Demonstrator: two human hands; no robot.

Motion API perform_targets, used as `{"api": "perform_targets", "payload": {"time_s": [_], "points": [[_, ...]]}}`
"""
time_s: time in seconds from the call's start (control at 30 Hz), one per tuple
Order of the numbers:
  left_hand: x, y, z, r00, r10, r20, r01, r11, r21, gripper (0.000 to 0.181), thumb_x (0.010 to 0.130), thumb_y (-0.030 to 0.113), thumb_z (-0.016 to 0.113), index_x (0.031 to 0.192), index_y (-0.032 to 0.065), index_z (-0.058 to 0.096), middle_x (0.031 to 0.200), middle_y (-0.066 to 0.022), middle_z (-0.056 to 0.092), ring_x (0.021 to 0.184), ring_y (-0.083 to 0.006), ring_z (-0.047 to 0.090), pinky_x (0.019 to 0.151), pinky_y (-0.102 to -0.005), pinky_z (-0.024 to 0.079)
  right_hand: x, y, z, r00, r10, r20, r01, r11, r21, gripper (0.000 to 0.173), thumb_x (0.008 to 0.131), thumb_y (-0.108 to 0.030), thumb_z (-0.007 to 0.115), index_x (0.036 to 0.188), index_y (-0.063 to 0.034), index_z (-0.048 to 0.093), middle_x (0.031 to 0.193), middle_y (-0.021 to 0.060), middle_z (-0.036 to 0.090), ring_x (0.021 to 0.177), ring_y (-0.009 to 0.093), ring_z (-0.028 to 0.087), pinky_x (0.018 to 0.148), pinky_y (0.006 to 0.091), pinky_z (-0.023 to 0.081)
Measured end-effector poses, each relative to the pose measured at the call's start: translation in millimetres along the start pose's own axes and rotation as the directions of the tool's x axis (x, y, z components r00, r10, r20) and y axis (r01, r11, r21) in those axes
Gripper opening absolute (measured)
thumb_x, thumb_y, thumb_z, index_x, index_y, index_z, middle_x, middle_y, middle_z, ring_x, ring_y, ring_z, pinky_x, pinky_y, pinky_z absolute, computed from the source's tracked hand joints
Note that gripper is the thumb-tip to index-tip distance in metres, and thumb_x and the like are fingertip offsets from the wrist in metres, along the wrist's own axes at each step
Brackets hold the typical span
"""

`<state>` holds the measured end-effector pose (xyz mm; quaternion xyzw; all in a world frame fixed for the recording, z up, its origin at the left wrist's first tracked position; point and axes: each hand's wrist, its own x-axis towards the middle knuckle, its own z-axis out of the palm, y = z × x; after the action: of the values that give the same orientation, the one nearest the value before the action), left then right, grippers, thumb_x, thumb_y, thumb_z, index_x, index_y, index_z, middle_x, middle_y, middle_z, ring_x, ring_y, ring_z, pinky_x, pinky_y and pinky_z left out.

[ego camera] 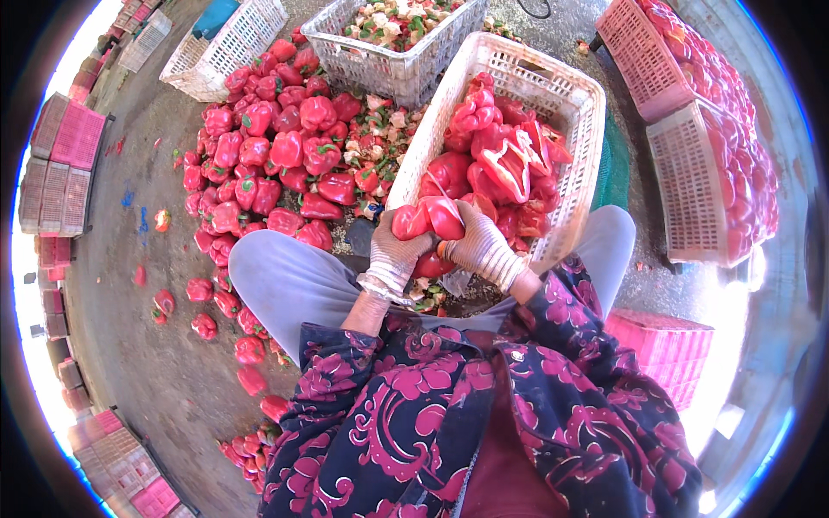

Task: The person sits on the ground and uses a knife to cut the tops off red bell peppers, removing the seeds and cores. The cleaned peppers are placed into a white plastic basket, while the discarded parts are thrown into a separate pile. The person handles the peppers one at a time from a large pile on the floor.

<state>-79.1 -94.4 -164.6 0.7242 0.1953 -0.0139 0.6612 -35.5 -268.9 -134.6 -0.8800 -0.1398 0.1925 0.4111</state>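
Observation:
My left hand (396, 254), in a knitted glove, grips a glossy red bell pepper (429, 219) from its left side. On the opposite side my right hand (486, 247), gloved alike, holds the same pepper. A small orange thing (442, 249) shows by my right thumb; what it is I cannot tell. The held pepper is over the near left edge of a white plastic crate (586, 97). Inside that crate lie red peppers, with an opened pepper (508, 165) showing its pale inner wall. Another red pepper (432, 265) shows below my hands, partly hidden.
A heap of whole red peppers (285, 149) covers the floor at left. Cut cores and stems (382, 139) lie beside it. Another crate (369, 61) holds such scraps. Filled pepper crates (686, 181) stand at right, stacked crates (58, 168) at far left.

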Motion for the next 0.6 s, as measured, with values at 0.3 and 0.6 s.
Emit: {"api": "perform_targets", "payload": {"time_s": [0.3,0.6], "points": [[-2,-1,-4,0.992,-0.006,0.127,0.019,0.995,-0.098,0.057,0.065,0.026,0.089,0.107,0.0007,0.060,0.096,-0.0076,0.067,0.084,-0.0138,0.063,0.077,-0.0300,0.053,-2,22,1,0.972,0.062,0.227,-0.207,0.685,0.698,0.048,0.077,-0.006,0.075,0.121,0.0009,0.059,0.092,0.0016,0.066,0.079,0.012,0.061,0.070,0.0273,0.052],[6,32,-24,0.858,-0.049,0.511,0.420,0.639,-0.644,0.059,0.077,0.015,0.074,0.129,0.0011,0.049,0.110,-0.0133,0.065,0.097,-0.0267,0.067,0.084,-0.0388,0.058,-24,18,-20,0.930,0.037,0.366,-0.366,0.001,0.930,0.050,0.082,-0.016,0.067,0.127,-0.0032,0.052,0.112,0.0102,0.067,0.099,0.020,0.067,0.090,0.0340,0.055]]}}
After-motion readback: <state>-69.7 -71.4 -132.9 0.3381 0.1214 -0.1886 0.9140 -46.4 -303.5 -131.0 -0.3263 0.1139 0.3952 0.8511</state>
